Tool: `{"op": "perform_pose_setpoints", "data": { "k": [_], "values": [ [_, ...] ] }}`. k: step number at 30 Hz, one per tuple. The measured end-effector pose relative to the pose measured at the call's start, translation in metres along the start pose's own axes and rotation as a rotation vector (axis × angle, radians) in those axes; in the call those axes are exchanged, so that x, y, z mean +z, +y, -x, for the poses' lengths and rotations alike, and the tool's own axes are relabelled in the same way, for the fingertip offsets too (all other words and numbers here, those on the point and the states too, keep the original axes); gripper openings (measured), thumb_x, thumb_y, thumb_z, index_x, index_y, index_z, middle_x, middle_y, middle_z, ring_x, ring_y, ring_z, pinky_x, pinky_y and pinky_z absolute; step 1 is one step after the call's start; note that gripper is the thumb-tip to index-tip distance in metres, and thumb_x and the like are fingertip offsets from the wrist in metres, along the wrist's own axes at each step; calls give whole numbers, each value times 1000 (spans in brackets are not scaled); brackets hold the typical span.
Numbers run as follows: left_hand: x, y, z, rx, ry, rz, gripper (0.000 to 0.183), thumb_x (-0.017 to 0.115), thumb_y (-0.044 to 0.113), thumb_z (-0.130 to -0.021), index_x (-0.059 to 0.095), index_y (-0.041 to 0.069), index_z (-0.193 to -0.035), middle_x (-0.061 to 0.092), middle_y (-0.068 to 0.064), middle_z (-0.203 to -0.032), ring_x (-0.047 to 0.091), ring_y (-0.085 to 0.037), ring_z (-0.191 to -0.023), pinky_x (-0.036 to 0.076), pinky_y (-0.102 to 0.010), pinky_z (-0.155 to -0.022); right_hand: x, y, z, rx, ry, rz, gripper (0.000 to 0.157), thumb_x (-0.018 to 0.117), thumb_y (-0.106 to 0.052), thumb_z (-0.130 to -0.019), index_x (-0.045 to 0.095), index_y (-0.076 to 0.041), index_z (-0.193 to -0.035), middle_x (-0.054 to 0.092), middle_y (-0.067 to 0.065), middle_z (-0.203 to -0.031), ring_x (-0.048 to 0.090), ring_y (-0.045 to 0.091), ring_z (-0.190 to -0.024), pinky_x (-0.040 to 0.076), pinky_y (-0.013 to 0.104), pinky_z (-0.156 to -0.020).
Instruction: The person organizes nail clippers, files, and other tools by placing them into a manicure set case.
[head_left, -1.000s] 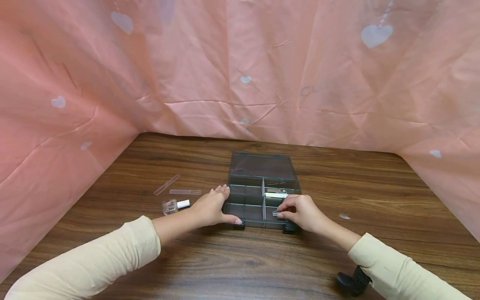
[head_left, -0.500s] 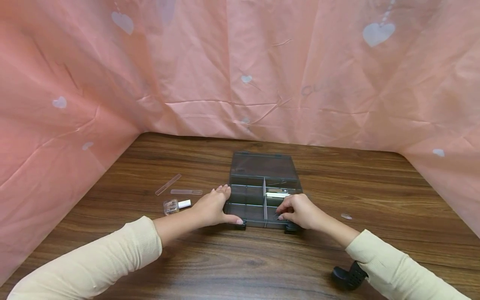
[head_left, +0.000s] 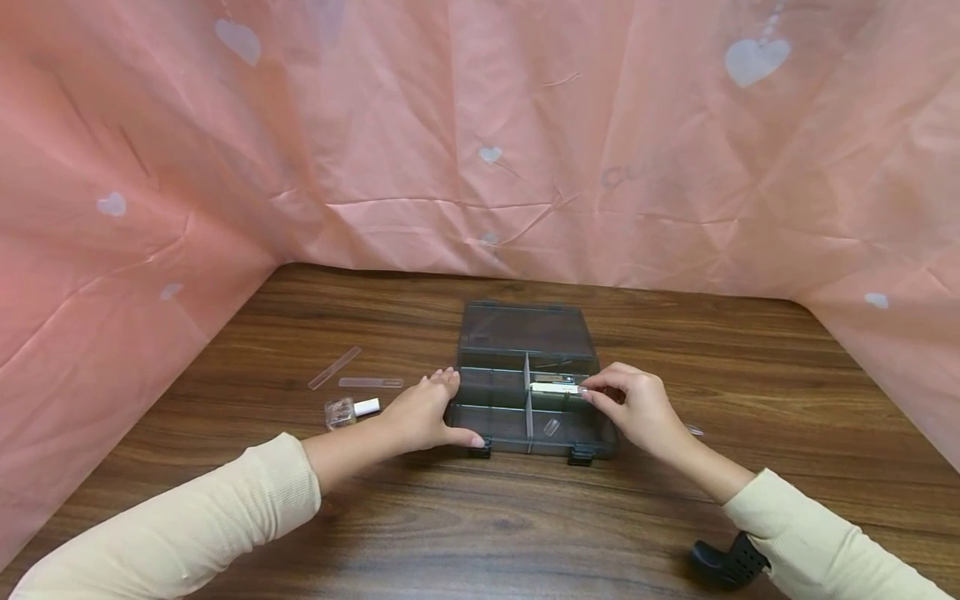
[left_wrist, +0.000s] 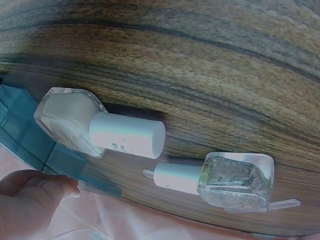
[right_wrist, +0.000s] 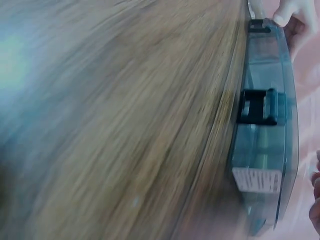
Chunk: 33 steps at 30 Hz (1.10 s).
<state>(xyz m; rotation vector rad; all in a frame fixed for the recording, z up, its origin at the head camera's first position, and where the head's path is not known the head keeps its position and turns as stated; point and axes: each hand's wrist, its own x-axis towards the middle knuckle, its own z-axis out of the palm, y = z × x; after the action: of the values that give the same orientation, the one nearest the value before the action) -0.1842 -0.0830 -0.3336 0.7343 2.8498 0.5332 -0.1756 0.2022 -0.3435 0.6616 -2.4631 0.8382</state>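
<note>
A smoky, see-through compartment box (head_left: 491,425) stands with its lid (head_left: 525,329) laid back. My left hand (head_left: 427,414) rests against its left side, thumb on the front edge near a latch and fingers stretched along the wall. In the front right compartment lies a small clear nail tip (head_left: 552,427). My right hand (head_left: 633,406) is over the box's right edge, thumb and fingertips by the end of a white strip (head_left: 553,388) in the compartment behind; I see nothing plainly held. A metallic piece (head_left: 555,379) lies behind that strip.
Left of the box lie two clear plastic sticks (head_left: 335,367) and a clear nail polish bottle (left_wrist: 237,180) with a white cap. A pale nail polish bottle (left_wrist: 72,120) is also there. Another clear nail tip (head_left: 695,431) lies to the right. Pink cloth (head_left: 420,167) surrounds the table.
My right hand has let go of the nail tip, which now lies in the front right compartment. The hand has moved back and right. My left hand has stayed at the box.
</note>
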Motion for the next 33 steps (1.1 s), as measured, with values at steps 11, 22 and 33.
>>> {"op": "perform_pose_setpoints", "data": {
  "k": [11, 22, 33],
  "values": [
    [1, -1, -1, -1, 1, 7, 97, 74, 51, -71, 37, -10, -136, 33, -27, -144, 30, -36, -136, 27, -48, -112, -16, 14, 21, 11, 96, 61, 15, 76, 2, -70, 71, -3, -83, 67, 3, -79, 44, 4, -63, 38, 17, -51],
    [1, -3, -2, 13, 12, 12, 96, 74, 50, -71, 37, -12, -135, 34, -28, -143, 31, -37, -136, 27, -48, -112, -23, 31, 40, 92, 104, 161, 18, 76, -1, -70, 72, -2, -88, 67, 7, -84, 51, 15, -80, 39, 22, -60],
    [1, -3, -3, 18, 7, 2, 96, 74, 50, -71, 37, -12, -135, 35, -28, -143, 31, -37, -136, 26, -47, -113, -39, 52, 58, 184, 35, 216, 18, 75, -6, -74, 71, 0, -91, 66, 10, -87, 48, 16, -77, 39, 22, -58]
  ]
}}
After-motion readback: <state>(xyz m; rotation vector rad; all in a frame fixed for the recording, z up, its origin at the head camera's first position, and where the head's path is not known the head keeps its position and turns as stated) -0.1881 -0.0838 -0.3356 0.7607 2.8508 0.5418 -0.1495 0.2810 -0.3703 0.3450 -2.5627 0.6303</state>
